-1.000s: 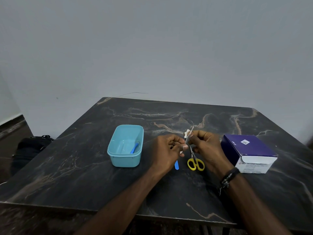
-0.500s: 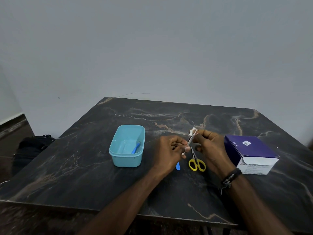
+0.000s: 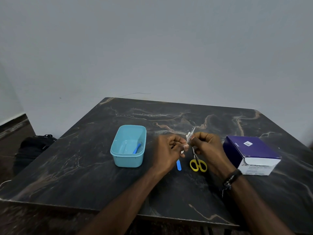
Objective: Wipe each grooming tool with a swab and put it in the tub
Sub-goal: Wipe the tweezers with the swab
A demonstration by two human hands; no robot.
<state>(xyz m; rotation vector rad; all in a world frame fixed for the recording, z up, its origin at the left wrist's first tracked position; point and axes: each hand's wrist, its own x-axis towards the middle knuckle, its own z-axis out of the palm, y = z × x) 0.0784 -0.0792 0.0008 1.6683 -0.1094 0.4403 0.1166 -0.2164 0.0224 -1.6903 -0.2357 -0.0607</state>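
Head view, tub [image 3: 118, 150] – blue tool [image 3: 136, 148] inside, hands pinching file [image 3: 191, 135], swab [image 3: 188, 135]

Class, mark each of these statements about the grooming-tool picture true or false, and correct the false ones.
1. The tub is empty. False: a blue-handled tool lies inside it.
2. The yellow-handled scissors lie on the table. True.
3. The purple box stands left of the tub. False: it stands at the right, beyond the right hand.
4. Both hands hold a thin metal tool with a white swab against it. True; the left hand pinches its lower end.
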